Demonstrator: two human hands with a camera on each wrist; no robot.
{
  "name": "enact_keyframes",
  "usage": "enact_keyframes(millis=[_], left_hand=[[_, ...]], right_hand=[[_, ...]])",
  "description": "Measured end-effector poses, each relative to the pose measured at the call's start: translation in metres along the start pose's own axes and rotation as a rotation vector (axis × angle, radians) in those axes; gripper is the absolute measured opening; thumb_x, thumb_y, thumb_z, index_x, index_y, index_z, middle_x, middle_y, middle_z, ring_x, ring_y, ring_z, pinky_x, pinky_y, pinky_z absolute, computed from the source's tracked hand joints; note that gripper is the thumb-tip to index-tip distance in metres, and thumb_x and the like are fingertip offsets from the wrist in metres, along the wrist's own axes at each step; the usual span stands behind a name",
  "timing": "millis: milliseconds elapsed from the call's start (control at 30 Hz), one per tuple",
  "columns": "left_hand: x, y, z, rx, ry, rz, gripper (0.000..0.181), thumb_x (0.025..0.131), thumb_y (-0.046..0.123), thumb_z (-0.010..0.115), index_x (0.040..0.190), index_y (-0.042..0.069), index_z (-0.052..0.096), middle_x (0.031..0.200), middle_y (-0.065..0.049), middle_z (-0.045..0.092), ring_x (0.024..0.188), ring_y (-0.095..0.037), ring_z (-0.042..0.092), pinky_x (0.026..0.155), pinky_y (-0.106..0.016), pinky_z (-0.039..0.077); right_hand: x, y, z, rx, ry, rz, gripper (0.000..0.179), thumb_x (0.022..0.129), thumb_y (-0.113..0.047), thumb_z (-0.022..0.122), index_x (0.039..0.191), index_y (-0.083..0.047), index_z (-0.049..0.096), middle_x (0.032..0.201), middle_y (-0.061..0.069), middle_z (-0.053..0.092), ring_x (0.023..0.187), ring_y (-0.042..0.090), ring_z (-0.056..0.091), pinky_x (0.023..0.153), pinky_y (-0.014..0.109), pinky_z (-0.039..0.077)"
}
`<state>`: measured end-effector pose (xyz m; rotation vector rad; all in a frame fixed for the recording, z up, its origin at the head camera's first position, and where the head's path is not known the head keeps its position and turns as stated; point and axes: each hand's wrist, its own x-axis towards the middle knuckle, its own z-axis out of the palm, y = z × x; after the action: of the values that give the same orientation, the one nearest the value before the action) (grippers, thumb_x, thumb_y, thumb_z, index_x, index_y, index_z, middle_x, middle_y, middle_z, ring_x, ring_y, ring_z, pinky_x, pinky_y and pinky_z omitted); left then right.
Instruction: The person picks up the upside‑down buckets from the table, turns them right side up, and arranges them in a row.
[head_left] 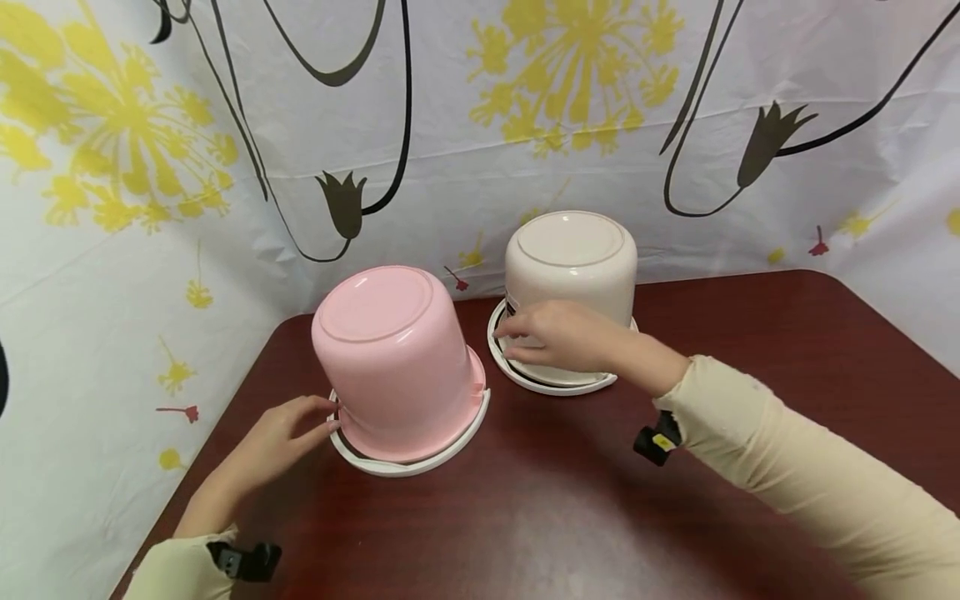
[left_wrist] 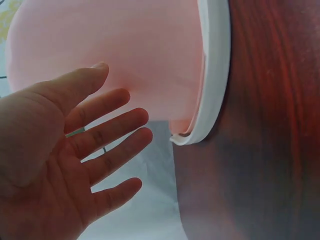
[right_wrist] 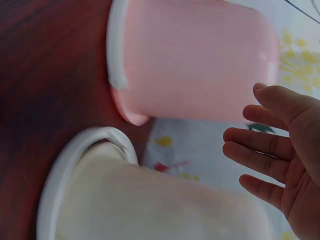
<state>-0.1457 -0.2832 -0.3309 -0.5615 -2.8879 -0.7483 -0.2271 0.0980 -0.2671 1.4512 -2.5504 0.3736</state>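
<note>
Two buckets stand upside down on the table. The pink bucket [head_left: 397,367] is on the left, its white handle [head_left: 408,468] lying round the rim on the tabletop. Behind it to the right is the white bucket [head_left: 573,267], its own white handle [head_left: 536,385] also down round the rim. My left hand [head_left: 273,442] is beside the pink bucket's left side, fingers spread; in the left wrist view it holds nothing. My right hand [head_left: 562,333] hovers in front of the white bucket, hiding part of its side. The right wrist view shows its fingers extended and apart from both buckets.
Both buckets rest on a dark red-brown table [head_left: 525,517] with rounded back corners. A white cloth [head_left: 450,150] printed with yellow and grey flowers hangs behind and to the left. Black wrist cameras [head_left: 657,442] sit at both cuffs.
</note>
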Motion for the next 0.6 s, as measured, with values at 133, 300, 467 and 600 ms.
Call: enact_keyframes(millis=[133,300,467,600], left_hand=[[-0.003,0.0,0.007,-0.015,-0.001,-0.007,0.021,0.088,0.018,0.065,0.105,0.005,0.065,0.104,-0.005,0.064,0.103,-0.028,0.058,0.087,-0.048,0.044],[-0.005,0.0,0.018,-0.009,0.021,0.023,0.015,0.086,0.017,0.067,0.098,0.008,0.068,0.096,0.003,0.064,0.096,-0.02,0.059,0.083,-0.043,0.047],[-0.004,-0.001,0.026,-0.031,0.028,0.093,0.01,0.084,0.013,0.069,0.093,0.01,0.068,0.091,0.006,0.063,0.085,-0.015,0.059,0.074,-0.035,0.049],[-0.001,-0.002,0.032,-0.064,0.009,0.123,0.007,0.084,0.011,0.068,0.091,0.01,0.068,0.087,0.007,0.062,0.077,-0.009,0.057,0.067,-0.031,0.049]], right_hand=[[0.012,-0.003,0.021,0.008,-0.069,0.013,0.024,0.091,-0.025,0.06,0.109,-0.012,0.067,0.101,-0.002,0.066,0.091,0.014,0.061,0.082,0.033,0.047],[0.025,-0.001,0.043,0.025,-0.132,0.008,0.022,0.09,-0.023,0.06,0.107,-0.012,0.068,0.087,-0.006,0.065,0.081,0.012,0.059,0.075,0.031,0.048],[0.035,0.004,0.057,0.039,-0.186,0.01,0.019,0.087,-0.02,0.063,0.103,-0.012,0.069,0.077,-0.006,0.061,0.069,0.009,0.055,0.066,0.031,0.048],[0.042,0.01,0.066,0.032,-0.215,0.032,0.014,0.083,-0.015,0.064,0.096,-0.012,0.07,0.071,-0.007,0.058,0.065,0.01,0.051,0.062,0.03,0.046]])
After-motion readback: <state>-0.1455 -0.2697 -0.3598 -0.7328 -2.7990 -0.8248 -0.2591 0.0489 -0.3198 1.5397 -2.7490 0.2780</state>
